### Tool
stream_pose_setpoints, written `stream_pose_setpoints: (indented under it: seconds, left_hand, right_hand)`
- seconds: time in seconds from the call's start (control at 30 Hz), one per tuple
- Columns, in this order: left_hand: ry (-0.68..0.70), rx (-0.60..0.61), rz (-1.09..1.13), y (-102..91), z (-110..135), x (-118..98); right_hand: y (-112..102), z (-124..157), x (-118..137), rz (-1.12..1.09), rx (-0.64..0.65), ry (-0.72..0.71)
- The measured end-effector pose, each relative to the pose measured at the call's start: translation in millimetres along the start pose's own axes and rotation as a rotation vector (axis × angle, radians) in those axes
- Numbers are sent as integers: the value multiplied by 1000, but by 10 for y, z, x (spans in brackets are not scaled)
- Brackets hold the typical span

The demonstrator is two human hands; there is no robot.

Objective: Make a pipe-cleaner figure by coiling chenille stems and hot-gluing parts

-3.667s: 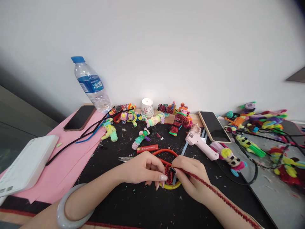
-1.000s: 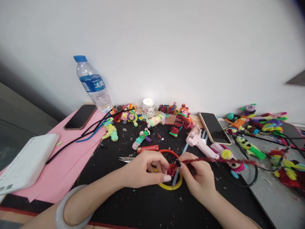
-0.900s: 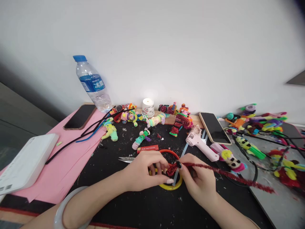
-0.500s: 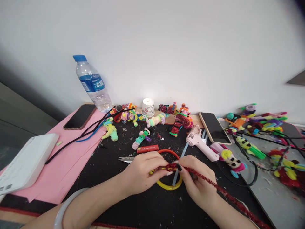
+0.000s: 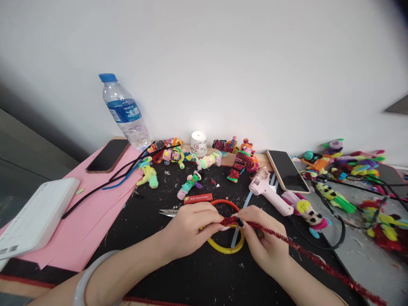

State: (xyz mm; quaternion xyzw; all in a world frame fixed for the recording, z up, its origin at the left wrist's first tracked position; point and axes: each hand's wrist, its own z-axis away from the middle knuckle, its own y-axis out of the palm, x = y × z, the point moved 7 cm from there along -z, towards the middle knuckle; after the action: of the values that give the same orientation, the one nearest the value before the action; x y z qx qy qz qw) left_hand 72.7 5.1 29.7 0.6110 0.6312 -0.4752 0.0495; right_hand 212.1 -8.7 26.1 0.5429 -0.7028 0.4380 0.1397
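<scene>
We took the pink glue gun (image 5: pixel 270 196) as landmark; it lay on a black mat (image 5: pixel 207 278). To its left, on the near side, we found one red tinsel stem (image 5: pixel 306 253) shared by two hands. Left hand (image 5: pixel 197 227): fingertips closed on a short, bunched part. Right hand (image 5: pixel 266 236), nearer the gun: thumb and fingers pinching the stem just beside the left fingertips. We followed its long tail past the right wrist, nearer than the gun and off to its right. How much lay hidden inside the fingers, we could not tell. Left of the gun, partly covered by the hands, we saw a yellow loop (image 5: pixel 226 251); farther left, metal blades (image 5: pixel 168 212). We also logged a dark red fuzzy figure (image 5: pixel 240 163) beyond the gun to the left, and a phone (image 5: pixel 287 171) beyond it to the right.
</scene>
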Motion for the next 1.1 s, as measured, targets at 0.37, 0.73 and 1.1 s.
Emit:
stream_pose_setpoints:
  seconds: [0.37, 0.73, 1.1]
  left_hand:
    - [24, 6, -55, -1, 30, 59]
    - [116, 112, -153, 10, 50, 66]
    - [103, 62, -120, 0, 9, 70]
  right_hand:
    - [14, -42, -23, 31, 82, 40]
    - [135, -65, -77, 75, 353, -19]
    - [148, -57, -88, 47, 322, -29]
